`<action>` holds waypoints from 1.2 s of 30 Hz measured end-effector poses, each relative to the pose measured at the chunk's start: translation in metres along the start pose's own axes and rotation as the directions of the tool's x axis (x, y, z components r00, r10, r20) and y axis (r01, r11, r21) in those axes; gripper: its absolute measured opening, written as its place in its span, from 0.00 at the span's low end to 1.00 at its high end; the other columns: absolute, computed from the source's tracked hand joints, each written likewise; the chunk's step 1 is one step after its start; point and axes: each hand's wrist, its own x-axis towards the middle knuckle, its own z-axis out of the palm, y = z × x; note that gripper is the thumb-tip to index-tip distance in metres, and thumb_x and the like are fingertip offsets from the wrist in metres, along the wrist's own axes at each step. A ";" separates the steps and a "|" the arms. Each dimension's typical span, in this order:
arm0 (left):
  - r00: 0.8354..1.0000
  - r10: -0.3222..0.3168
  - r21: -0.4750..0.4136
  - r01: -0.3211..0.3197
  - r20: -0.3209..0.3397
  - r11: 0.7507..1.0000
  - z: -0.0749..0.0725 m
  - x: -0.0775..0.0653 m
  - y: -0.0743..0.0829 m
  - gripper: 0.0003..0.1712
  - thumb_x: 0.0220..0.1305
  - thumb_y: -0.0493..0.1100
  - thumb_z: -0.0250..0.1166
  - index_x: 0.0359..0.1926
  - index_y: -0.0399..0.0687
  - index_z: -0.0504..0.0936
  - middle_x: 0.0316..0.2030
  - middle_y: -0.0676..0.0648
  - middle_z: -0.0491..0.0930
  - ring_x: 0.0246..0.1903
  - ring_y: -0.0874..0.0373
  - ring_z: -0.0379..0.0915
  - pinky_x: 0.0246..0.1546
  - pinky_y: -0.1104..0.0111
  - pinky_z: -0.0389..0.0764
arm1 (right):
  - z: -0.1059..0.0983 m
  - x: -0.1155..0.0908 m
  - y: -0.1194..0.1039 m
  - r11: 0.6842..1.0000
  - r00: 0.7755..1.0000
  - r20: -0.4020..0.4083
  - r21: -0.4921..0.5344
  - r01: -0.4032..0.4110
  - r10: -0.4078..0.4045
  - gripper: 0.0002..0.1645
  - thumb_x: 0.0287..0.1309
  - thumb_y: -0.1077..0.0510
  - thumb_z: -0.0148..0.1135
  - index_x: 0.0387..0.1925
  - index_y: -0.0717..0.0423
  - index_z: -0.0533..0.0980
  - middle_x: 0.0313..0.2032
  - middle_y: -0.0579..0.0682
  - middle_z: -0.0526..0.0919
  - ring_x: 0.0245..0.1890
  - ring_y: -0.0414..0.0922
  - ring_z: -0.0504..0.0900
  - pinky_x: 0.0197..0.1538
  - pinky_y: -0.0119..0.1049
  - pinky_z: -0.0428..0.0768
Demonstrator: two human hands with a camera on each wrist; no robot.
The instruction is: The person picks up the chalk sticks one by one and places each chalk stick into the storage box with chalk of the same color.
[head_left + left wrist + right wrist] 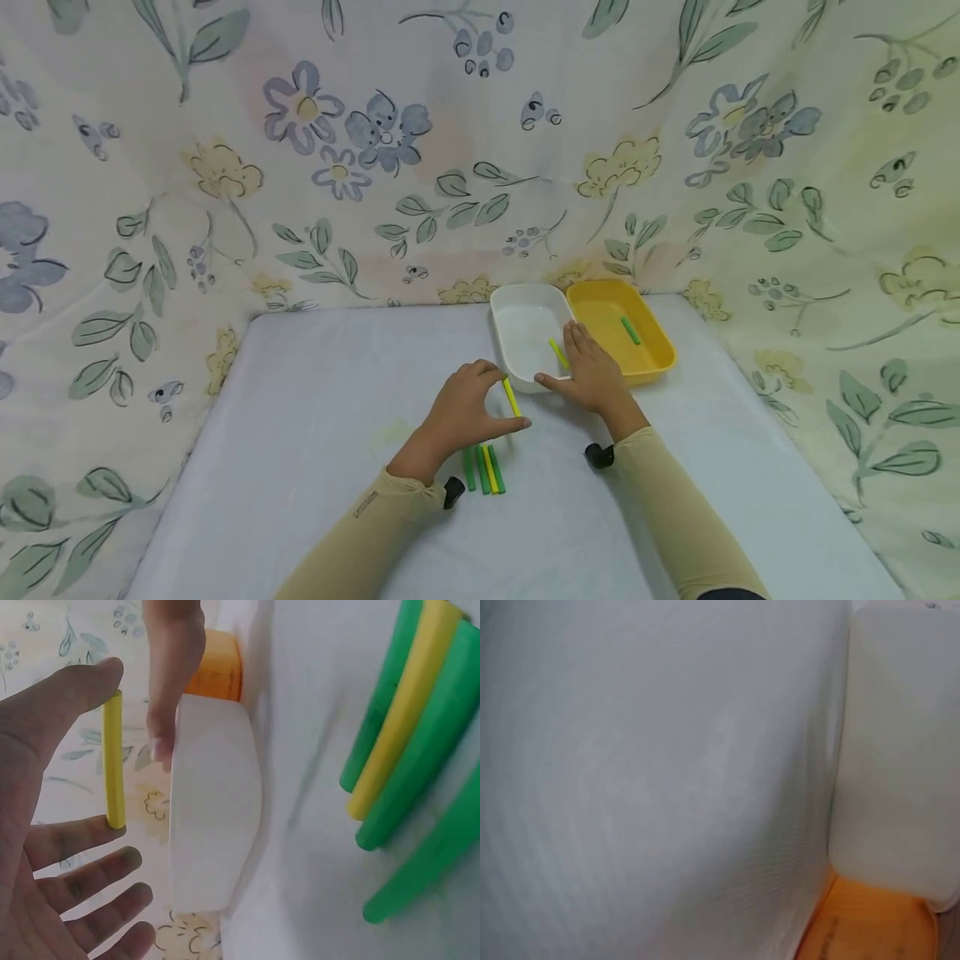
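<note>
My left hand [467, 408] pinches a short yellow stick [113, 761] by its two ends, thumb on one and forefinger on the other, above the table in front of the white tray. The other fingers [97, 889] are spread and touch nothing. My right hand [596, 375] lies with extended fingers over the near right rim of the white tray [498, 333], close to the yellow tray. Inside the white tray is another yellow stick [558, 353]. The yellow tray [660, 354] has a green stick [631, 331] in it.
On the table [315, 417], just below my left hand, several green sticks [427, 742] and one yellow stick [405, 709] lie roughly side by side. The two trays stand together at the back right. A floral cloth [480, 225] hangs behind the table.
</note>
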 end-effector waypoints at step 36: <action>0.994 -0.109 0.079 0.111 -0.030 0.991 0.022 0.063 -0.014 0.60 0.60 0.81 0.64 0.78 0.44 0.69 0.66 0.39 0.75 0.61 0.44 0.75 0.63 0.51 0.79 | 0.001 0.003 0.000 1.000 1.000 0.005 -0.026 -0.009 0.009 0.82 0.52 0.04 0.39 0.85 0.61 0.40 0.86 0.56 0.39 0.87 0.53 0.38 0.85 0.53 0.51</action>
